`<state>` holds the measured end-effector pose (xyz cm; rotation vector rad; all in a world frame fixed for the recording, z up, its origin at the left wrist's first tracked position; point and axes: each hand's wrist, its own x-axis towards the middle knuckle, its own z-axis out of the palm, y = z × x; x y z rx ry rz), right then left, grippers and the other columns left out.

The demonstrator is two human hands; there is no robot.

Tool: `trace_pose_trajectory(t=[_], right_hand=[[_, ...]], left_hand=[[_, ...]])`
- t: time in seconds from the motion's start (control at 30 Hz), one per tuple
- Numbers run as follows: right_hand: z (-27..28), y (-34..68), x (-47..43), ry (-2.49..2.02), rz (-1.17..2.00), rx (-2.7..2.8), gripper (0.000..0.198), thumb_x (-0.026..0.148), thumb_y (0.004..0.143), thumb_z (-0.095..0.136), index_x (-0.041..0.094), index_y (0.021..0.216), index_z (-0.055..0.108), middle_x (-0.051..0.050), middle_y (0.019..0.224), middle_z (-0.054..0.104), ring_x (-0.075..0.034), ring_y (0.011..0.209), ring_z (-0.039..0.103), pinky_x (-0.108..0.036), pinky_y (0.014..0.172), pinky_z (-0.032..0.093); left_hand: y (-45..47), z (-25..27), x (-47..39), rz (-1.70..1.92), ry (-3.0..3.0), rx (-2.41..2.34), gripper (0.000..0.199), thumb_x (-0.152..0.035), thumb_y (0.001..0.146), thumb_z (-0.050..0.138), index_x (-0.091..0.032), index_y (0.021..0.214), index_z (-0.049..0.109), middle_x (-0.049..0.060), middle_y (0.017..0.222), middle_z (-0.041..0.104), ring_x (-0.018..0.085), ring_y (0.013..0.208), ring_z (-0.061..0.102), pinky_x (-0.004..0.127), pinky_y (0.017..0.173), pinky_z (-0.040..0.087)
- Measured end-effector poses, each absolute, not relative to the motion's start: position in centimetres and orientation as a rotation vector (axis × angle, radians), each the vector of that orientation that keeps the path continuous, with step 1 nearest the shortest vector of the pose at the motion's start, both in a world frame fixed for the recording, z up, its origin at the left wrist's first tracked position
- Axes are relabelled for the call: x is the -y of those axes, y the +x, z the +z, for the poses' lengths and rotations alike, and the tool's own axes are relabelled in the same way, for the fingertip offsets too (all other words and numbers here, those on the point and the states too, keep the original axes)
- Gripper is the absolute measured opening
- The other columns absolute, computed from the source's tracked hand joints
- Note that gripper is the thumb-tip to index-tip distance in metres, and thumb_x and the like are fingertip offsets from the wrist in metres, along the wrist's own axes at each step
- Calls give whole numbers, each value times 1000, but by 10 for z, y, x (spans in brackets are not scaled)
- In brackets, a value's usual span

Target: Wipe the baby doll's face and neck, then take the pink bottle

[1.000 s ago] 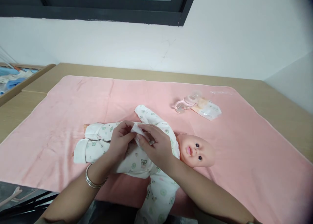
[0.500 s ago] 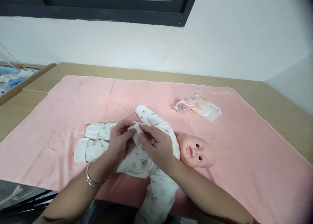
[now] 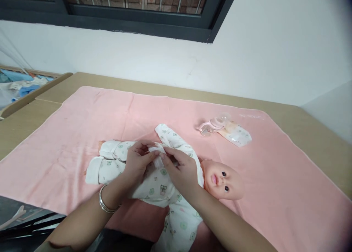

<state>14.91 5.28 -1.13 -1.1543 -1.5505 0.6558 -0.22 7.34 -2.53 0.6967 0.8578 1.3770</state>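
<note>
A small piece of thin white cloth or gauze [image 3: 157, 160] is pinched between both my hands, above the belly of a baby doll [image 3: 221, 178]. My left hand [image 3: 139, 162] grips its left side with thumb and fingers. On its right side, my right hand [image 3: 183, 167] does the same. The doll lies on its back in a white printed suit [image 3: 162, 189], head to the right and feet to the left. One sleeve stretches away from me, the other toward me. My fingers hide part of the white piece.
Beneath the doll a pink blanket [image 3: 110, 109] covers much of the wooden table [image 3: 277, 103]. A clear and pink plastic item [image 3: 211, 126] lies by a white packet [image 3: 238, 135] beyond the doll's head. Behind is a wall with a window [image 3: 137, 19]; a crib-like bin [image 3: 35, 94] stands left.
The view has tilted slightly, so more of the window shows. My hands still pinch the white piece, which now looks a little more spread. The doll has not visibly moved on the blanket.
</note>
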Motion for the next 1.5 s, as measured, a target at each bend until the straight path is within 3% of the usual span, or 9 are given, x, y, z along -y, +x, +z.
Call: trace_pose_trajectory(t=[0.2, 0.3, 0.43, 0.6, 0.7, 0.83, 1.0, 1.23, 1.5], right_hand=[[-14, 151, -54, -1189, 744, 1392, 27, 35, 94, 68, 19, 77, 81, -3, 67, 70, -10, 56, 57, -17, 52, 45], [-17, 153, -56, -1213, 867, 1268, 26, 42, 91, 73, 19, 85, 83, -4, 73, 73, -11, 61, 62, -16, 55, 48], [-20, 153, -57, -1201, 1035, 1118, 35, 52, 88, 78, 18, 89, 82, -6, 75, 74, -11, 62, 62, -16, 56, 49], [-20, 153, -57, -1217, 1063, 1099, 38, 55, 87, 79, 17, 88, 80, -7, 73, 73, -11, 63, 61, -16, 56, 48], [-19, 152, -58, -1219, 994, 1154, 34, 51, 89, 76, 18, 86, 81, -6, 73, 73, -11, 62, 63, -15, 56, 49], [-13, 150, -57, -1219, 883, 1292, 26, 41, 87, 71, 18, 78, 79, -3, 65, 69, -8, 54, 56, -13, 50, 43], [-5, 150, -56, -1186, 757, 1499, 23, 29, 83, 62, 16, 67, 74, -1, 61, 67, -6, 55, 56, -11, 55, 42], [-2, 150, -59, -1122, 732, 1516, 21, 26, 82, 62, 15, 68, 72, 1, 56, 62, -4, 50, 48, -9, 49, 35], [-2, 150, -56, -1143, 718, 1476, 22, 26, 85, 62, 15, 71, 74, -1, 61, 67, -6, 53, 56, -12, 52, 43]], left_hand=[[-2, -27, -73, 1383, 712, -842, 42, -23, 63, 106, -21, 93, 77, -2, 83, 75, 10, 67, 66, 18, 60, 54], [-2, -24, -71, 1353, 739, -830, 45, -24, 63, 107, -21, 92, 73, -4, 80, 70, 9, 64, 60, 17, 57, 51], [0, -20, -69, 1327, 757, -736, 47, -27, 64, 107, -20, 81, 64, -1, 83, 71, 13, 72, 66, 21, 63, 56], [0, -20, -68, 1297, 778, -773, 45, -33, 68, 106, -17, 74, 65, -4, 71, 64, 8, 62, 56, 16, 55, 45], [-1, -23, -69, 1325, 750, -790, 43, -32, 67, 108, -19, 84, 71, -4, 74, 69, 9, 63, 58, 17, 56, 47], [-3, -27, -69, 1315, 775, -742, 48, -35, 71, 106, -25, 111, 82, 1, 93, 80, 16, 82, 73, 25, 72, 60], [-7, -26, -68, 1205, 949, -760, 26, -40, 78, 101, -20, 87, 87, 5, 86, 82, 17, 84, 73, 26, 78, 57], [-9, -21, -68, 1155, 992, -793, 21, -41, 80, 98, -22, 85, 89, 5, 85, 83, 19, 82, 72, 29, 78, 54], [-8, -18, -70, 1235, 1037, -892, 20, -37, 81, 94, -21, 75, 83, 1, 76, 73, 14, 73, 60, 26, 70, 47]])
